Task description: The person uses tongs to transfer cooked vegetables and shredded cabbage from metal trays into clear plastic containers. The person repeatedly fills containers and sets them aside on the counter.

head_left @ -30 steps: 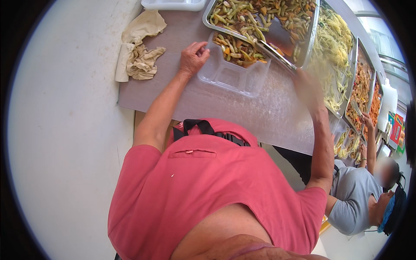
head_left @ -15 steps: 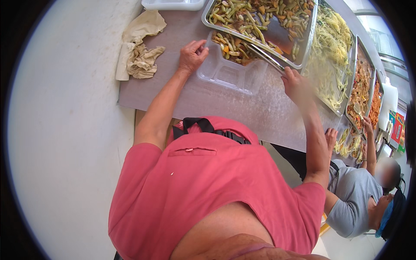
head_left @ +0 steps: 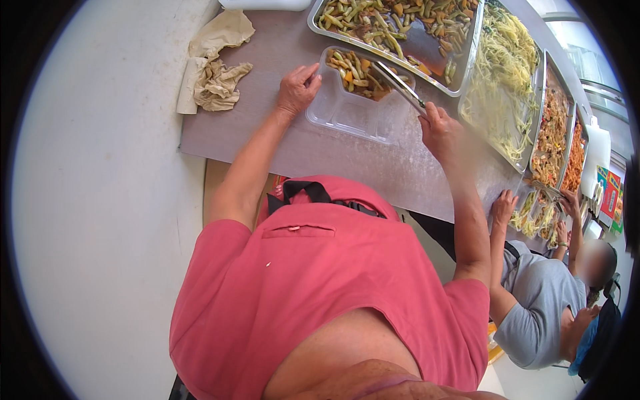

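A clear plastic compartment container [head_left: 350,120] lies on the grey table. Its far compartment holds cooked green beans with orange chunks [head_left: 357,75]. My left hand [head_left: 300,88] is closed at the container's left side, fingers pinching its edge. In my right hand [head_left: 441,133] is a pair of metal tongs [head_left: 403,87], gripped near the handle end, with the tips at the right part of the filled compartment. Just beyond stands a large metal tray [head_left: 313,20] of the same beans, with brown sauce showing on its bottom.
Right of the bean tray is a metal tray of pale shredded vegetable [head_left: 507,87], then trays of mixed red-orange food [head_left: 553,133]. A co-worker in grey [head_left: 540,320] works at the right over filled containers. Crumpled brown paper [head_left: 220,83] lies at the left table edge [head_left: 193,143].
My right hand and the tongs have moved left, and the tips sit farther left over the filled compartment. My left hand keeps its place at the container. The co-worker's hands have shifted.
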Demonstrator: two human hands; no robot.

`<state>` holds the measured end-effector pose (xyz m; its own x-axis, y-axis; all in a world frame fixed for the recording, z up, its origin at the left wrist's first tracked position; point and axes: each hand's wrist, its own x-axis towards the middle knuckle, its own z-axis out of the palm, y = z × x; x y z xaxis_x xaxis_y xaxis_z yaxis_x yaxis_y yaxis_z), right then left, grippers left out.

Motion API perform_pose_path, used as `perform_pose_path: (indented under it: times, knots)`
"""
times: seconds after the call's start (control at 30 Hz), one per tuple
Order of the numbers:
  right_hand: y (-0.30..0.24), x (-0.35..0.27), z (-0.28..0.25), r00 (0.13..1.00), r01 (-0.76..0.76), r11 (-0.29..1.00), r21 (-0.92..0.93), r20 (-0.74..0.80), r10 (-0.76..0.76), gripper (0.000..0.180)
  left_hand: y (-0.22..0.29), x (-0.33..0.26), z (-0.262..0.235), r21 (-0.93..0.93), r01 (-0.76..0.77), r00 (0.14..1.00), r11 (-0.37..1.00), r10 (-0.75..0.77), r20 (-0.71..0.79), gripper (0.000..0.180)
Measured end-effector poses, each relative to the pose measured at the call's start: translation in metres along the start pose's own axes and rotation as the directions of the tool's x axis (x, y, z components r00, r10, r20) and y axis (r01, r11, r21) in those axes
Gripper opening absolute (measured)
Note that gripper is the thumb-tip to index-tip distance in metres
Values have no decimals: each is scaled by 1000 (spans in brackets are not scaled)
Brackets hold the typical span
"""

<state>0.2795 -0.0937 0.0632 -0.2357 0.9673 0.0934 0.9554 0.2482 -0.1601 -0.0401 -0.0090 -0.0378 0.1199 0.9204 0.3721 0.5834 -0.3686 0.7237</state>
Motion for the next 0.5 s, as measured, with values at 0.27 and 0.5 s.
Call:
perform_pose_path:
  times: [0.27, 0.5]
  knots:
    - [-30, -22, 8, 1000, -7, 987, 160, 26, 3, 22, 11, -20, 7, -41, 39, 998, 998, -41, -44, 25]
    - [-37, -38, 23, 995, -92, 969, 228, 55, 82, 22, 11, -18, 7, -39, 14, 999, 999, -15, -32, 23]
